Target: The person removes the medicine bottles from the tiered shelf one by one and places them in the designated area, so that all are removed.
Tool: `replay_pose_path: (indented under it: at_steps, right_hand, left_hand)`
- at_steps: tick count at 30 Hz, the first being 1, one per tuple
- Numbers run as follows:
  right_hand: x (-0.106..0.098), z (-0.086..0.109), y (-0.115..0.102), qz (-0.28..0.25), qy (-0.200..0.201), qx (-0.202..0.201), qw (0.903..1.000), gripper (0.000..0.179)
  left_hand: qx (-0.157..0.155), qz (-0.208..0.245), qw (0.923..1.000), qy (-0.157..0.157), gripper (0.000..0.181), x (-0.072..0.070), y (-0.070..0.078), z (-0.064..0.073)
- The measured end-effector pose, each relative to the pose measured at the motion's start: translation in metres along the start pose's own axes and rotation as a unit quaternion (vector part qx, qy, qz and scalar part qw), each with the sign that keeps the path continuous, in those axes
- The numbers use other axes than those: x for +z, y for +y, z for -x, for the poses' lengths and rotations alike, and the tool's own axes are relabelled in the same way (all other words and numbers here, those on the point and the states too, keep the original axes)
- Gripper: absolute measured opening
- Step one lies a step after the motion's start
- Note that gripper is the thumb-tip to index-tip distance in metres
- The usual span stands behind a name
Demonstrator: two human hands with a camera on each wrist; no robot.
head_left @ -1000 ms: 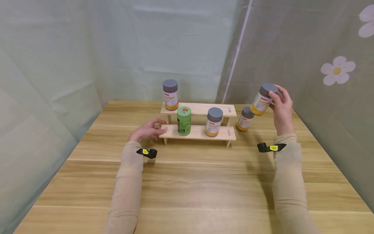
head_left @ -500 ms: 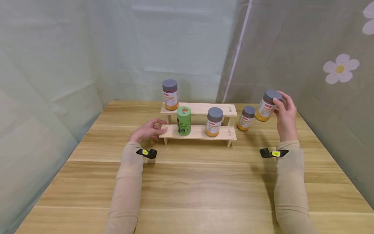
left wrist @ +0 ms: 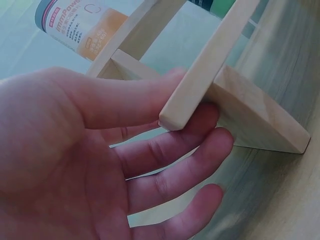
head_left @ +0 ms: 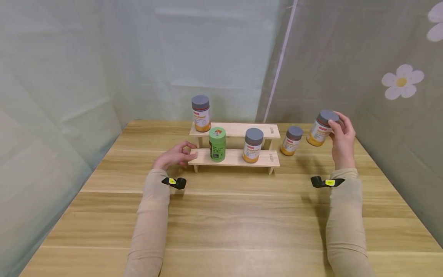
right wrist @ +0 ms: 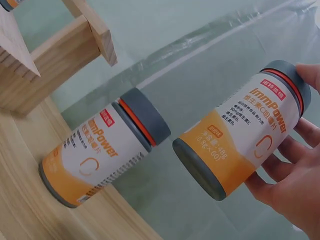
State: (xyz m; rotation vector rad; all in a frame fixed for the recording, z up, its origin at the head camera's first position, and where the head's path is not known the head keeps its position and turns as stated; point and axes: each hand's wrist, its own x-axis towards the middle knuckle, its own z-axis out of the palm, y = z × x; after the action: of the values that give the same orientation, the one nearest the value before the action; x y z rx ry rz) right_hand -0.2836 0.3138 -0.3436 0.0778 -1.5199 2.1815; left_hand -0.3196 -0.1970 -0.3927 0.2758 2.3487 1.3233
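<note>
My left hand [head_left: 174, 156] pinches the left end of the two-tier wooden shelf's lower board [left wrist: 212, 65], thumb above and fingertips beneath. In my right hand [head_left: 343, 143] is a supplement bottle [right wrist: 246, 131] with a grey cap and a white-and-orange label. It tilts a little, its base showing in the right wrist view. A matching bottle [head_left: 291, 141] stands on the table between the shelf and the held one. On the lower board are a green jar [head_left: 217, 145] and another grey-capped bottle [head_left: 253, 146]. One more such bottle [head_left: 201, 114] stands at the upper board's left end.
The wooden table [head_left: 238, 219] stretches in front of the shelf [head_left: 238, 130]. A pale curtain [head_left: 207, 46] hangs behind it, and a darker flower-printed curtain [head_left: 363, 127] borders the right side.
My right hand has moved right and down with its bottle, away from the one standing on the table. My left hand keeps its place on the shelf.
</note>
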Motion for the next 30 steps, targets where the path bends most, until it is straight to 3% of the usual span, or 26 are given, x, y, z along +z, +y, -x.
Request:
replay_pose_path:
  at_steps: [17, 23, 30]
  right_hand:
    - [-0.011, -0.002, 0.013, 0.02, 0.037, 0.038, 0.9984, 0.027]
    - [-0.012, -0.003, 0.02, 0.052, 0.038, 0.048, 0.9967, 0.028]
    - [-0.013, -0.004, 0.029, 0.095, 0.066, 0.081, 0.9899, 0.031]
  left_hand:
    - [0.005, 0.0, 1.0, -0.003, 0.053, 0.002, 0.002, 0.003]
    - [0.002, -0.003, 1.0, -0.001, 0.053, 0.001, 0.002, 0.004]
    - [0.001, -0.004, 1.0, -0.001, 0.053, 0.001, 0.003, 0.004]
